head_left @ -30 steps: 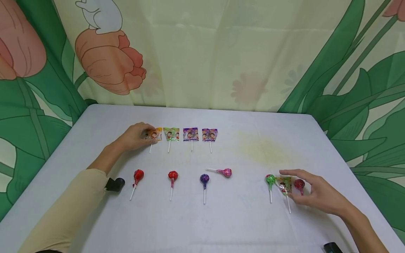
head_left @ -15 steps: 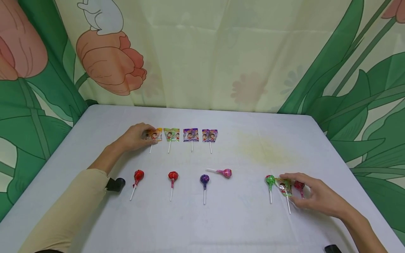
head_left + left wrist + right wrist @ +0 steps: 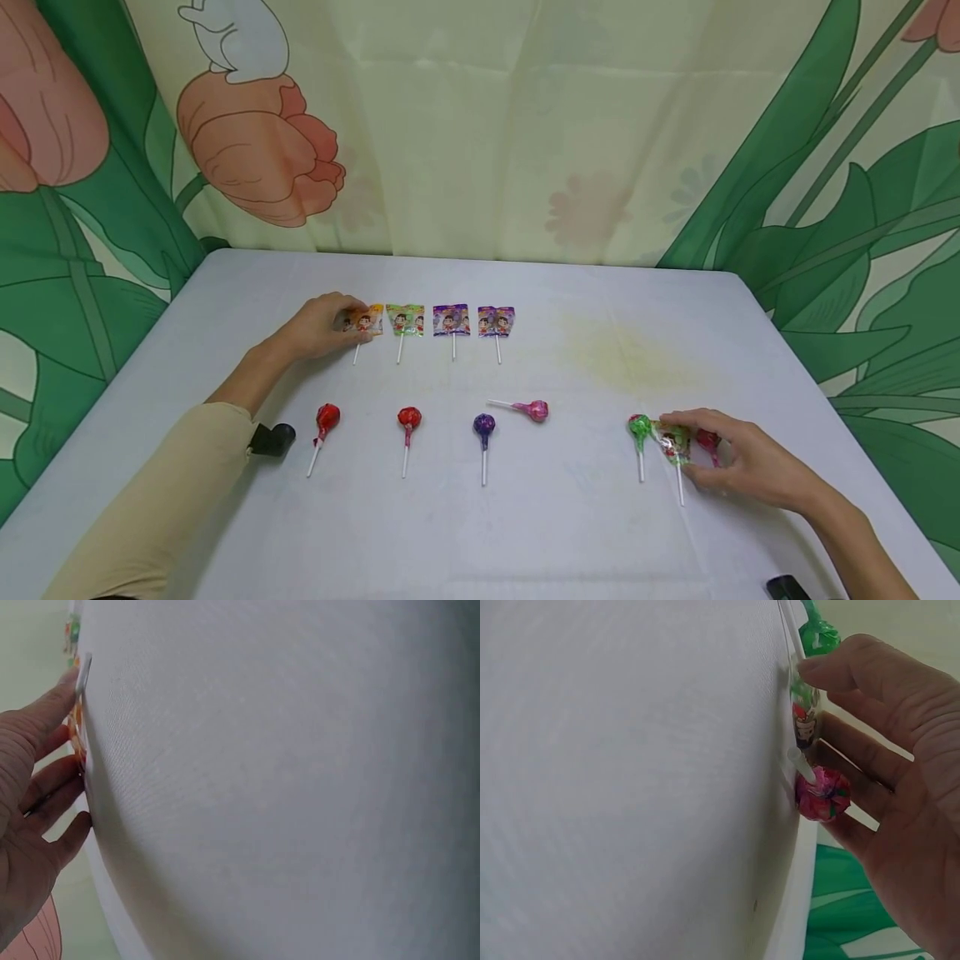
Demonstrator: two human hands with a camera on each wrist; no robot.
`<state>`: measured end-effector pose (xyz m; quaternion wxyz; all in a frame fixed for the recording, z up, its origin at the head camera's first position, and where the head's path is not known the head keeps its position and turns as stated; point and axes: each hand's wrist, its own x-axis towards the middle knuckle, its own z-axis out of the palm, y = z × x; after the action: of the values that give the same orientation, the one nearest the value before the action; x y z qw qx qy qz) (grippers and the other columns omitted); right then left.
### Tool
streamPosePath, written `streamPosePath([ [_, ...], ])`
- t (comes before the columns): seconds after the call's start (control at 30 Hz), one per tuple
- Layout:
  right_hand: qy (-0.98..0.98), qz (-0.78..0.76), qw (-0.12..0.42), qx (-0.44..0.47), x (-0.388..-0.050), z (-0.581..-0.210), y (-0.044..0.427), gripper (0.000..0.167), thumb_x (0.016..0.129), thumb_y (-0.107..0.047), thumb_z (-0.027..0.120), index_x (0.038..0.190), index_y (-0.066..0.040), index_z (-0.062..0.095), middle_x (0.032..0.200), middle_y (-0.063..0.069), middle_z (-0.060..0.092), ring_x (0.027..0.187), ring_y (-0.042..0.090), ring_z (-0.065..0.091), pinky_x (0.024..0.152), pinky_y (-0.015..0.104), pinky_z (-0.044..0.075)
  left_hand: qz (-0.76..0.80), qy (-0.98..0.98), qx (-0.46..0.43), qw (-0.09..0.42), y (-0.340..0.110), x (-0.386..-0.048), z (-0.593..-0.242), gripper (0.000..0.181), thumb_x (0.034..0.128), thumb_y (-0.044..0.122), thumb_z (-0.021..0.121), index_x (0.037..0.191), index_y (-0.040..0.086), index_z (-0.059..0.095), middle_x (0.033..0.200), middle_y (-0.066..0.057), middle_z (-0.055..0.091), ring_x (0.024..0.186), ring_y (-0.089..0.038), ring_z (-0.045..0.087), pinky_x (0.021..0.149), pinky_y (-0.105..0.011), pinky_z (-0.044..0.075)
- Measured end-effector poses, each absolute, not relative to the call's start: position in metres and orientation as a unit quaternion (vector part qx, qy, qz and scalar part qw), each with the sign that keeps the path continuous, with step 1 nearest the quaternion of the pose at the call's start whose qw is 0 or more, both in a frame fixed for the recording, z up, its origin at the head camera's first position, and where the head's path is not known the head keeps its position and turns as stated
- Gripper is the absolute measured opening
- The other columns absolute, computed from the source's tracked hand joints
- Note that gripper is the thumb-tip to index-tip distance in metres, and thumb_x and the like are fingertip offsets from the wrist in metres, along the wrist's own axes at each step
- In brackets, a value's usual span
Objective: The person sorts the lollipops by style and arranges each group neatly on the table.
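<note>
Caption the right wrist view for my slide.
Right hand holding a flat-wrapped lollipop, with a pink lollipop and a green lollipop close by.

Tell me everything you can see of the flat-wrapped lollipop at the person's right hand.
The flat-wrapped lollipop has a shiny, partly green wrapper, apparently plastic, with a printed cartoon figure, and a straight white stick pointing toward the person. The right hand pinches the wrapper at the white tabletop. A round green lollipop sits close on one side, a pinkish-red lollipop on the other.
</note>
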<state>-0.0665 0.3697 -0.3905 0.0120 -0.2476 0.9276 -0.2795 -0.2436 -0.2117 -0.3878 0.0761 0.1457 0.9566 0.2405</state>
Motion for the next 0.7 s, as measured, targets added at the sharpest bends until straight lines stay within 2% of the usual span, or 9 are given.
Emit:
streamPosePath([
  [0.23, 0.925, -0.279, 0.005, -0.257, -0.0687, -0.3905, 0.3684, 0.066, 0.075, -0.004, 0.088, 0.134, -0.020, 0.065, 0.126, -0.007, 0.068, 0.118, -0.009, 0.051, 0.096, 0.002, 0.035, 0.242, 0.957, 0.144, 0.075, -0.2120, -0.2427, -0.3874, 0.059, 0.0942, 0.026, 0.076, 0.141, -0.003, 0.054, 0.142, -0.027, 0.052, 0.134, -0.044, 0.045, 0.115, -0.060, 0.035],
  [0.7, 0.934, -0.258, 0.001, -0.247, -0.0685, -0.3885, 0.3678, 0.065, 0.074, -0.008, 0.090, 0.133, -0.019, 0.066, 0.127, -0.003, 0.068, 0.103, 0.001, 0.056, 0.086, 0.007, 0.040, 0.241, 0.955, 0.157, 0.068, -0.2122, -0.2432, -0.3871, 0.060, 0.0942, 0.029, 0.076, 0.141, -0.004, 0.055, 0.140, -0.027, 0.055, 0.132, -0.043, 0.047, 0.114, -0.059, 0.036],
])
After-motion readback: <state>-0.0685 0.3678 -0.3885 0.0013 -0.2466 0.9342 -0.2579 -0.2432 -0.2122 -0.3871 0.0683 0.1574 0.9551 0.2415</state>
